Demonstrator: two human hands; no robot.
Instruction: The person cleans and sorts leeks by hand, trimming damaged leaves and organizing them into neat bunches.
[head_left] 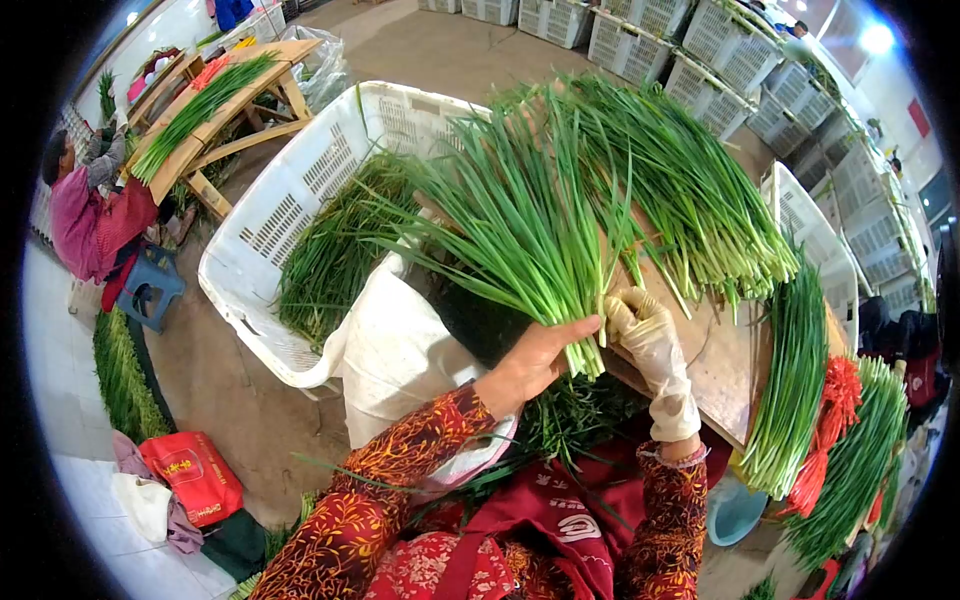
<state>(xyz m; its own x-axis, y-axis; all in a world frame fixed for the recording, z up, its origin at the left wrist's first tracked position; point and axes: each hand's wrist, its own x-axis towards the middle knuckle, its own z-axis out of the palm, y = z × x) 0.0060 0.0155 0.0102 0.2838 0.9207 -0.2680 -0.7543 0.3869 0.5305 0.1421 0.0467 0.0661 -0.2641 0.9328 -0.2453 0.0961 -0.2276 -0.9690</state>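
My bare left hand is wrapped round the pale lower stems of a bunch of garlic chives, its leaves fanning up and to the left. Against the right side of that bunch is my right hand, in a thin whitish glove. Its fingers are curled and pinched at the stems, seemingly on a stalk of the chives, though the fingertips partly hide it. Beyond my hands, a large pile of garlic chives lies on a wooden board. A finished-looking bundle rests at the board's right end.
A white plastic crate with loose leaves stands left, a white cloth over its near side. Red ties hang at right above a blue bucket. A person sits at another bench. Stacked crates line the back.
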